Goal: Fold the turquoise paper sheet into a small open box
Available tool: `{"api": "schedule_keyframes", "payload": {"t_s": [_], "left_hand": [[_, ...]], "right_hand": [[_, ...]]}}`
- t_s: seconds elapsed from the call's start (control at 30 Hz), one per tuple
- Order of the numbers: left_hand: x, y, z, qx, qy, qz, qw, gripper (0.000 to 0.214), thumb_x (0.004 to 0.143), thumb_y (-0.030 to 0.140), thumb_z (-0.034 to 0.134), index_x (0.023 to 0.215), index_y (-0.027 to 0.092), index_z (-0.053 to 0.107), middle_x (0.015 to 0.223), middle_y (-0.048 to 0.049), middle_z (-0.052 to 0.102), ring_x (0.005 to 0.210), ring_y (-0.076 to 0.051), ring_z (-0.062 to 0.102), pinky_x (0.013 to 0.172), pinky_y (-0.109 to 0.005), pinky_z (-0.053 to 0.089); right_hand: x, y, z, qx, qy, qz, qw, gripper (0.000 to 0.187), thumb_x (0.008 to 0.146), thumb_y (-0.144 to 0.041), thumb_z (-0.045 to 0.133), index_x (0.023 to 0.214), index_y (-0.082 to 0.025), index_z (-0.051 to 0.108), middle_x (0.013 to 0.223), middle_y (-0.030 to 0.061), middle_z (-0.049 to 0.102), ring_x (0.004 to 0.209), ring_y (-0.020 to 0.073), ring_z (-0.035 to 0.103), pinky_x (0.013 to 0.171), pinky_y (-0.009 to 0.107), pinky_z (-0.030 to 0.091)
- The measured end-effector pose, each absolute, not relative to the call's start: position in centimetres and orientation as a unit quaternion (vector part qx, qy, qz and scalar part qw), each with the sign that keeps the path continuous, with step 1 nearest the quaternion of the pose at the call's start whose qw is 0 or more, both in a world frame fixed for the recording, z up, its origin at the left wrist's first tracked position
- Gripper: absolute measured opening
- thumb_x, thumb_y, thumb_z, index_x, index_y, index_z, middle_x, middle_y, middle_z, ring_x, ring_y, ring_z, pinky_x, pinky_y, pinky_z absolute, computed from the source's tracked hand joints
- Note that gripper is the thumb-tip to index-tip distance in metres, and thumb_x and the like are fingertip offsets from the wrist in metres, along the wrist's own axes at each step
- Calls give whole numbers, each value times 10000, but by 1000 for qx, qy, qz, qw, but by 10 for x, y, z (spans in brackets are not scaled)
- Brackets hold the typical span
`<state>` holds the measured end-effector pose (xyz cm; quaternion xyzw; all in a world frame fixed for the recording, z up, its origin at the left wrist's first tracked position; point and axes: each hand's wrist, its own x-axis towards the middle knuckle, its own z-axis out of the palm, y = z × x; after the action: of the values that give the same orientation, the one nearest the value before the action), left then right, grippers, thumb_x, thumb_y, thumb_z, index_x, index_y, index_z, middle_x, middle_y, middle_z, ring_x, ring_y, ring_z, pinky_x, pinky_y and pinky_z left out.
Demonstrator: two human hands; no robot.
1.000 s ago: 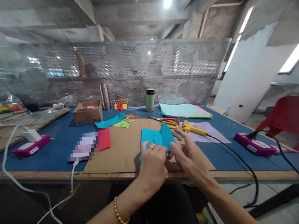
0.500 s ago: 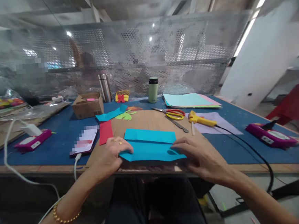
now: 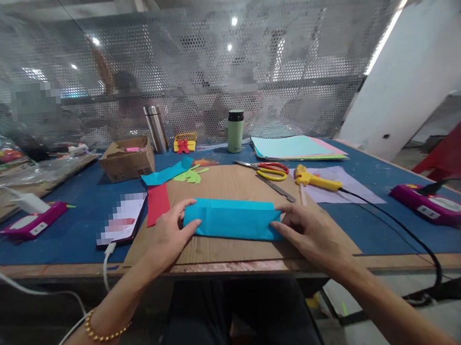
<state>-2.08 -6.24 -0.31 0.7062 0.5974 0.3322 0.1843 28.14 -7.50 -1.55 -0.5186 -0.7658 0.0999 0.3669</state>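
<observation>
A folded sheet of blue paper (image 3: pixel 234 221) lies over a cardboard sheet (image 3: pixel 224 252) in front of me. My left hand (image 3: pixel 173 227) pinches its left end, thumb in front and fingers behind. At the other end my right hand (image 3: pixel 309 230) grips the paper the same way, with some fingertips hidden behind it. Left of the blue paper lies a red paper strip (image 3: pixel 158 203). Beyond it are another blue paper piece (image 3: pixel 166 173) and green paper cutouts (image 3: pixel 193 175). Scissors (image 3: pixel 270 171) and a dark flat blade (image 3: pixel 282 192) rest behind the paper.
A yellow glue gun (image 3: pixel 319 180) lies on purple paper at right, its cord trailing off the table. A phone (image 3: pixel 122 218) is charging at left. Further back stand a cardboard box (image 3: pixel 128 164), a steel flask (image 3: pixel 156 130), a green bottle (image 3: pixel 235 132) and stacked coloured paper (image 3: pixel 292 146).
The lower edge of the blue paper has been folded up over the rest, making a narrower strip. Both hands have shifted slightly away from me, keeping hold of its ends.
</observation>
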Motion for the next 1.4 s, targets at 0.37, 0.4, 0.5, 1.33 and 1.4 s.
{"api": "schedule_keyframes", "payload": {"t_s": [0.37,0.4,0.5,1.33,1.4], "left_hand": [[-24,-59,-11,690,568,374,249,508,815,415,617,1268,192,562,1006,-46,723,904,-226,671,785,-348,529],[-27,-60,-10,694,567,360,260,457,819,414,618,1220,198,584,950,-32,725,869,-219,672,764,-341,530],[-38,-63,-8,726,551,307,273,261,817,395,630,1005,217,660,895,-17,728,835,-208,669,759,-338,528],[-14,-62,-19,770,610,178,-49,280,927,335,482,675,221,443,778,-62,618,867,-263,556,726,-355,381],[-14,-61,-21,770,609,176,-74,274,943,337,466,695,220,466,782,-70,625,857,-268,557,719,-360,376]], "right_hand": [[278,-76,-12,-517,-749,160,383,394,847,-455,653,1148,-201,648,695,-1,602,585,168,523,536,297,426],[278,-78,-11,-501,-763,168,372,288,852,-451,651,1008,-212,691,686,4,611,595,167,534,544,294,434],[282,-83,-8,-445,-805,192,342,254,880,-425,638,749,-216,699,714,29,672,692,182,607,650,310,492],[265,-77,-28,-621,-760,-82,173,325,951,-418,527,690,-227,496,575,10,567,551,183,514,540,300,190],[263,-77,-27,-634,-752,-80,159,327,945,-423,539,686,-228,495,571,11,577,545,186,524,540,299,187]]}}
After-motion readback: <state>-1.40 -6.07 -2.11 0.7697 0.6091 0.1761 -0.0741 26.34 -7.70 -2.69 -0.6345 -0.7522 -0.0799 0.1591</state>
